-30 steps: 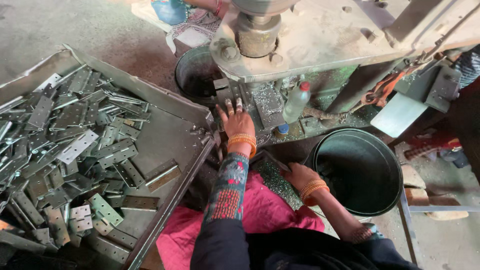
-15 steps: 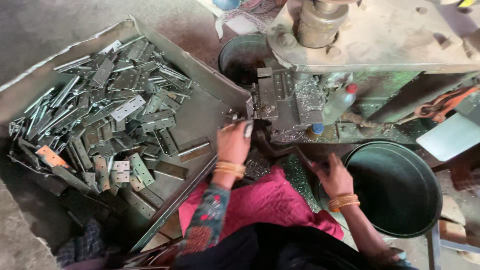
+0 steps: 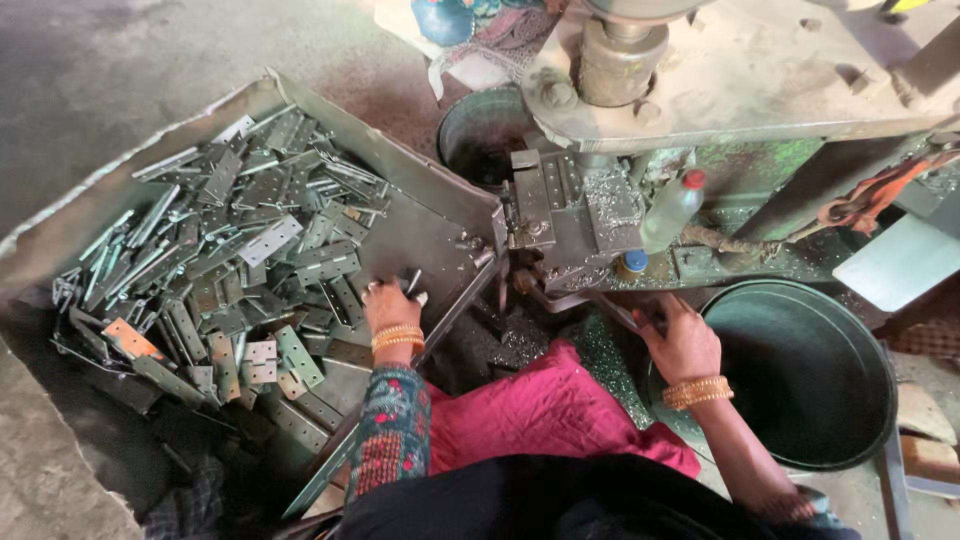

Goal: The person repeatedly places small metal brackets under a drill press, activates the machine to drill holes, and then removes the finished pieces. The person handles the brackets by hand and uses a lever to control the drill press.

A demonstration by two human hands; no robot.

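Head camera, looking down at a seated person's lap and two bare hands. The left hand (image 3: 392,305) reaches into a large, shallow metal tray (image 3: 420,175) on the left and pinches a small metal piece (image 3: 413,283) between the fingertips, so the fingers are closed on it, just above the tray floor near its right wall. The rest of the tray holds a loose heap of flat metal hinge plates (image 3: 225,255) (grey-green, drilled with holes), lying well to the left of the hand.

The right hand (image 3: 683,340) rests palm down beside the rim of a big dark round basin (image 3: 805,375) on the right; its fingers curl around a thin rod or handle (image 3: 610,310) at the foot of the machine, though how firmly they close cannot be told. Both wrists wear gold bangles.

Above the hands stands a heavy press machine (image 3: 700,90) with a die block (image 3: 560,215) covered in metal shavings. A small plastic bottle with a red cap (image 3: 670,210) leans against it. Pink cloth (image 3: 530,410) covers the person's lap.
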